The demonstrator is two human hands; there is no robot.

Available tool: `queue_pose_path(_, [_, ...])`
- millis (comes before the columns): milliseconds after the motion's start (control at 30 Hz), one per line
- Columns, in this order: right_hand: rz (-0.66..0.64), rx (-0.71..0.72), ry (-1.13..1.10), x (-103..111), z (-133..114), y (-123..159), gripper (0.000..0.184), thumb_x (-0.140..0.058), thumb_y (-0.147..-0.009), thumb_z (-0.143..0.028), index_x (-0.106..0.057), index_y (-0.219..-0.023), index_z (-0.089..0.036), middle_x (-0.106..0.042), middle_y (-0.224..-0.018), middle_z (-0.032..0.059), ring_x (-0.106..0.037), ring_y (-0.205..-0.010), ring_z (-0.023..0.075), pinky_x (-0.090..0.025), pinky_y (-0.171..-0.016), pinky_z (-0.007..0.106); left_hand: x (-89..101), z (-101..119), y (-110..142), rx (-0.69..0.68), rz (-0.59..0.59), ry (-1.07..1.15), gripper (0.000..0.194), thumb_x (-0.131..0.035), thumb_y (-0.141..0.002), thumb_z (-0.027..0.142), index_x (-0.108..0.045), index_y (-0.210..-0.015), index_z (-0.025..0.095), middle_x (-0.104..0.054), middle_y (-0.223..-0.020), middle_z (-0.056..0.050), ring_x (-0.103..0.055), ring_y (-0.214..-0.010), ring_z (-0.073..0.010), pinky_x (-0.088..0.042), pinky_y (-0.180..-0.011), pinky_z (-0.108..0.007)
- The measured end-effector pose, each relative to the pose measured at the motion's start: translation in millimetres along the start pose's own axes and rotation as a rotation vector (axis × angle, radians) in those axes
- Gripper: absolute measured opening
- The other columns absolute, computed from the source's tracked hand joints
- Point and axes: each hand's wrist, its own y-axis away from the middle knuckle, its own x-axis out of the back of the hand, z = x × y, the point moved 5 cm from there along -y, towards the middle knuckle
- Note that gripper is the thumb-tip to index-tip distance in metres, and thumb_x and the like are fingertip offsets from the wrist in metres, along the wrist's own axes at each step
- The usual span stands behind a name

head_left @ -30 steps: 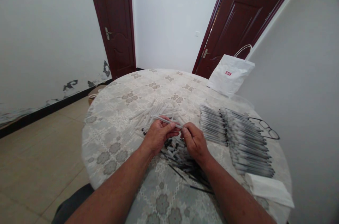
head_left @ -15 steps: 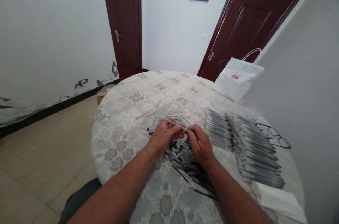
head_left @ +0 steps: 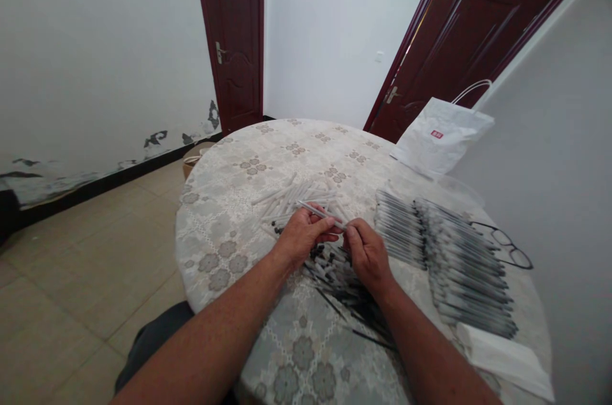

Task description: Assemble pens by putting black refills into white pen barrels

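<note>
While both hands meet over the mid. of the round surface [head_left: 210, 201], one pale, slim tube [head_left: 321, 213] is clamped betw. them: L hand [head_left: 306, 233] grips it along its length, thumb on top, R hand [head_left: 366, 250] pinches the near R end. Tube tilted in view, far end up-L. Hands close together; can't tell if fingers touch.

Just beyond L hand: loose heap of pale tubes [head_left: 296, 193], mixed directions, few small black pcs [head_left: 277, 227] at its near-L edge. Below/betw. hands: jumbled pile of dark & clear parts [head_left: 335, 268], partly hidden by R hand & forearm. To R of R hand: two rows of pens, dark w/ clear barrels, smaller row [head_left: 399, 229] beside larger stack [head_left: 466, 268].

Glasses [head_left: 507, 245] R of larger stack; folded white paper [head_left: 504, 357] at its near end; white bag w/ red label [head_left: 442, 137] at far R. Surface cover: floral, lacy pattern.
</note>
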Motion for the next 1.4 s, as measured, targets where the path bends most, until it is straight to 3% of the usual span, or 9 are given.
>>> queue_pose_path(100, [-0.030, -0.044, -0.052, -2.0, 2.3, 0.2, 0.040, -0.035, -0.104, -0.039, -0.053, -0.072, -0.022, -0.055, -0.062, -0.0017, -0.051, -0.057, 0.0143, -0.039, -0.060, 0.028, 0.7, -1.5, -0.7, 0.008, 0.007, 0.005, 0.040, -0.083, -0.076, 0.030, -0.049, -0.095, 0.018, -0.076, -0.096, -0.011, -0.075, -0.082, -0.0214, -0.060, -0.075, -0.036])
queue_pose_path(300, [0.015, 0.018, -0.021, 3.3, 0.2, 0.5, 0.017, -0.052, -0.098, -0.038, -0.056, -0.099, -0.022, -0.061, -0.075, -0.0012, -0.056, -0.066, 0.0158, -0.042, -0.065, 0.027, -1.0, 2.7, 0.3, -0.002, 0.012, -0.011, 0.039, -0.082, -0.076, 0.031, -0.049, -0.092, 0.018, -0.076, -0.091, -0.009, -0.075, -0.079, -0.0204, -0.060, -0.074, -0.035])
queue_pose_path(633, [-0.044, -0.060, -0.055, 1.1, -5.3, 0.1, 0.035, -0.040, -0.104, -0.040, -0.052, -0.076, -0.023, -0.054, -0.060, -0.0037, -0.051, -0.056, 0.0134, -0.039, -0.059, 0.026, -1.0, 9.0, 0.8, -0.010, 0.022, -0.133, 0.037, -0.082, -0.075, 0.034, -0.053, -0.090, 0.017, -0.073, -0.080, -0.006, -0.073, -0.075, -0.0203, -0.059, -0.075, -0.037])
queue_pose_path(733, [0.005, -0.081, -0.079, 8.9, -4.3, -1.2, 0.040, -0.040, -0.104, -0.042, -0.053, -0.072, -0.022, -0.054, -0.059, -0.0028, -0.051, -0.055, 0.0132, -0.040, -0.057, 0.026, -1.9, 20.3, 4.4, -0.071, -0.091, -0.432, 0.026, -0.076, -0.080, 0.035, -0.060, -0.090, 0.017, -0.072, -0.082, -0.007, -0.071, -0.076, -0.0208, -0.055, -0.069, -0.032])
queue_pose_path(867, [0.170, -0.115, -0.202, 26.0, 4.2, -7.0, 0.030, -0.047, -0.101, -0.043, -0.061, -0.087, -0.021, -0.060, -0.064, -0.0019, -0.055, -0.054, 0.0125, -0.045, -0.055, 0.025, -5.2, 31.3, 16.3, -0.256, -0.292, -1.103, 0.020, -0.074, -0.079, 0.025, -0.072, -0.098, 0.023, -0.072, -0.091, -0.006, -0.065, -0.083, -0.0220, -0.048, -0.076, -0.032])
queue_pose_path(967, [0.286, -0.137, -0.330, 32.8, 13.3, -10.8, 0.023, -0.054, -0.096, -0.042, -0.060, -0.096, -0.020, -0.066, -0.074, 0.0000, -0.059, -0.054, 0.0122, -0.048, -0.050, 0.024, -6.0, 23.9, 23.2, -0.315, -0.439, -1.470, 0.021, -0.070, -0.078, 0.018, -0.075, -0.097, 0.025, -0.071, -0.090, -0.006, -0.063, -0.090, -0.0247, -0.044, -0.081, -0.033])
queue_pose_path(1067, [0.325, -0.151, -0.400, 32.5, 18.7, -12.3, 0.021, -0.058, -0.093, -0.040, -0.057, -0.098, -0.020, -0.069, -0.084, 0.0020, -0.062, -0.057, 0.0123, -0.049, -0.049, 0.024, -4.7, 12.9, 23.5, -0.332, -0.528, -1.636, 0.017, -0.065, -0.081, 0.015, -0.075, -0.092, 0.023, -0.068, -0.090, -0.008, -0.061, -0.090, -0.0246, -0.043, -0.079, -0.033])
queue_pose_path(1233, [0.314, -0.150, -0.432, 31.5, 19.7, -11.9, 0.017, -0.059, -0.092, -0.035, -0.057, -0.100, -0.020, -0.069, -0.081, 0.0016, -0.061, -0.056, 0.0120, -0.050, -0.051, 0.025, 1.3, 6.6, 15.1, -0.329, -0.451, -1.672, 0.015, -0.060, -0.086, 0.020, -0.073, -0.094, 0.021, -0.069, -0.091, -0.009, -0.061, -0.091, -0.0253, -0.043, -0.079, -0.033])
queue_pose_path(1400, [0.338, -0.153, -0.611, 32.9, 29.0, -12.6, 0.014, -0.053, -0.092, -0.034, -0.057, -0.096, -0.020, -0.063, -0.071, -0.0010, -0.060, -0.055, 0.0131, -0.049, -0.047, 0.025, 4.0, 22.2, 9.6, -0.307, -0.250, -1.291, 0.020, -0.060, -0.089, 0.026, -0.076, -0.102, 0.023, -0.074, -0.095, -0.007, -0.064, -0.089, -0.0238, -0.045, -0.081, -0.032])
